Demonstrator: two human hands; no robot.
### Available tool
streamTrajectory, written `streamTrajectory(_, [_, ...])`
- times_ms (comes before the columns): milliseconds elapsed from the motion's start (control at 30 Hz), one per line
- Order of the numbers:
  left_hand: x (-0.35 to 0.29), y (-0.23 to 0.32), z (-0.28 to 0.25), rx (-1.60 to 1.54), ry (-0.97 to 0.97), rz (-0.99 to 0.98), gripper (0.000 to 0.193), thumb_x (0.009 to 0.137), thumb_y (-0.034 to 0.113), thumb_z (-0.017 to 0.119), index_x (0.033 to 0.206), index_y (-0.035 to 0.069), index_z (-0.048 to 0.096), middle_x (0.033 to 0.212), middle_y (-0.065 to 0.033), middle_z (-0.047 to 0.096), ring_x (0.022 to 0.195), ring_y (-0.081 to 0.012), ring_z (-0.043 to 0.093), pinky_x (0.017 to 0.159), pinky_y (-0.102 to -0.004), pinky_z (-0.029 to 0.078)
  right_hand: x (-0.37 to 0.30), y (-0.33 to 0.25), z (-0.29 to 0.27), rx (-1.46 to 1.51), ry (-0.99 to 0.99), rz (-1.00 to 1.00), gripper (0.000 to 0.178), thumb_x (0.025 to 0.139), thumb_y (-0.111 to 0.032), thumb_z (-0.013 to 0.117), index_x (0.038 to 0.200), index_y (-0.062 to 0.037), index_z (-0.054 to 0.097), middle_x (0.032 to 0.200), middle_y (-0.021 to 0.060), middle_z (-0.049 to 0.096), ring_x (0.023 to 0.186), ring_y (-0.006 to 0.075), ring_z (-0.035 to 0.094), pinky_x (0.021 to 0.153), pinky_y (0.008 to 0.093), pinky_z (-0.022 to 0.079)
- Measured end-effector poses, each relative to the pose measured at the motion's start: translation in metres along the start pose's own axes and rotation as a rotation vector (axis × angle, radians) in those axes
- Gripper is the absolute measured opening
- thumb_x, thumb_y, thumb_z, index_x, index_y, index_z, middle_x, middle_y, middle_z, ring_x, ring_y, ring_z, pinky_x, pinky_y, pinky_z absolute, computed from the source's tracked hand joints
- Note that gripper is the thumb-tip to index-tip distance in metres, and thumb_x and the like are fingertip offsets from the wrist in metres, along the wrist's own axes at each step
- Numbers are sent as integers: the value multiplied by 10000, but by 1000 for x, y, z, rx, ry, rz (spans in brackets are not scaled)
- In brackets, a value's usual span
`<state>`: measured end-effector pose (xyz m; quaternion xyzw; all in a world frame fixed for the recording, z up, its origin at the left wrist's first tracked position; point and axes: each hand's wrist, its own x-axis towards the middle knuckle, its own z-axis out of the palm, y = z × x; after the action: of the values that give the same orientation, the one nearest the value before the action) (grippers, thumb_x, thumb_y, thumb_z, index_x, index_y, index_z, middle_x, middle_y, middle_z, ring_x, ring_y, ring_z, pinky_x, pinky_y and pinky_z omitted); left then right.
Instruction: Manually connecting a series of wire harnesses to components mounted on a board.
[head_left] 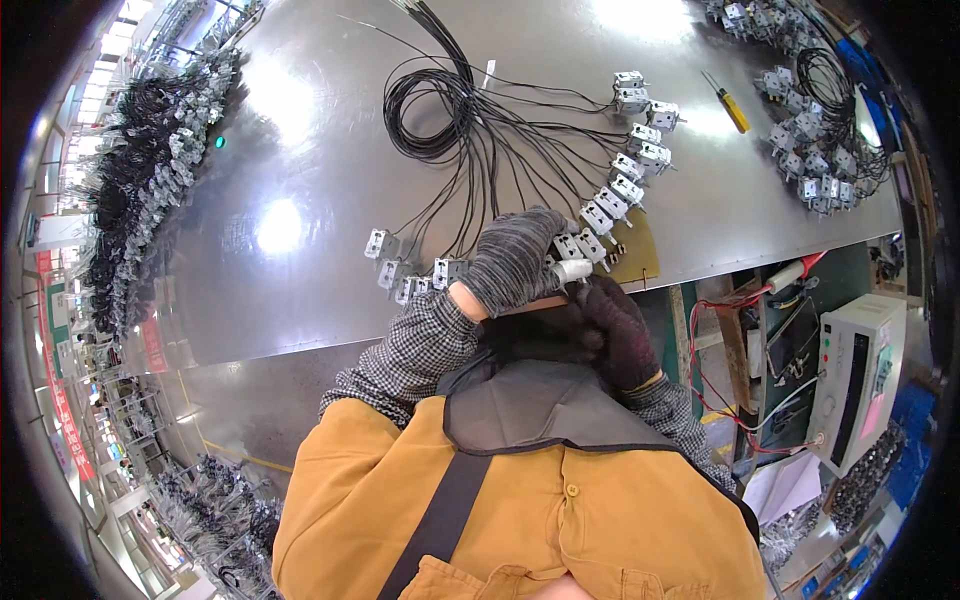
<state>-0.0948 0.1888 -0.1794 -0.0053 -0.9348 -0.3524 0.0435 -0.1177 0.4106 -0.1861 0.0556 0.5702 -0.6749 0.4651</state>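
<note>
My left hand (515, 260), in a grey knit glove, is at the front edge of the metal table. Its fingers curl around a small silver metal unit (567, 247) with a white piece (572, 270) at the thumb; whether that is a wrapping cannot be made out. Just below, in shadow, my right hand (618, 332) wears a dark maroon glove, its fingers bent in close to the left thumb; what they hold is hidden. Similar silver units (610, 203) with short shafts curve along the table edge. Thin black wires run from them to a coiled bundle (430, 115).
A yellow-handled screwdriver (735, 110) lies right of the wires. More wired units (815, 150) are heaped at the far right, and a dense pile (150, 180) hangs at the left. Beside the table stand a white instrument box (858, 380) and red leads (695, 350). A yellowish plate (640, 255) lies at the edge.
</note>
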Motion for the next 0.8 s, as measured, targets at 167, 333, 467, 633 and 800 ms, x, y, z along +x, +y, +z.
streamTrajectory(167, [0, 0, 0, -63, -17, -94, 531, 828, 442, 861, 1134, 32, 722, 947, -185, 726, 893, -373, 728, 805, -456, 577, 14, 13, -9, -1089, 256, -976, 459, 994, -346, 761, 1281, -29, 591, 946, 74, 677, 734, 204, 652, 647, 337, 525])
streamTrajectory(333, [-1, 1, 11, -184, 31, -143, 583, 855, 402, 849, 1239, 2, 668, 1058, -200, 728, 965, -361, 734, 829, -450, 583, -8, 1, -10, 359, -186, -18, 369, 1110, -362, 560, 1233, -26, 648, 946, 48, 707, 739, 182, 673, 690, 333, 560])
streamTrajectory(467, [-5, 1, 5, -290, 175, -124, 703, 818, 412, 873, 1341, 10, 632, 1110, -156, 747, 987, -380, 721, 921, -463, 557, 4, 6, -12, 328, 20, -63, 378, 1137, -390, 503, 1241, -73, 681, 893, 10, 702, 685, 129, 647, 599, 278, 517])
streamTrajectory(633, [-26, 20, -13, 291, 77, -60, 729, 753, 595, 880, 1256, 96, 707, 1035, -121, 738, 946, -333, 703, 1117, -570, 385, 5, 7, -31, 359, -107, 21, 389, 1075, -381, 624, 1259, -42, 674, 1060, 90, 709, 967, 180, 683, 843, 324, 577])
streamTrajectory(800, [-33, 8, 2, 302, 128, -41, 611, 751, 564, 887, 1117, 93, 754, 911, -111, 731, 923, -326, 701, 1134, -576, 383, 39, 19, -28, 209, -56, -235, 382, 1053, -354, 657, 1247, -25, 669, 1131, 101, 709, 1079, 206, 662, 979, 337, 543])
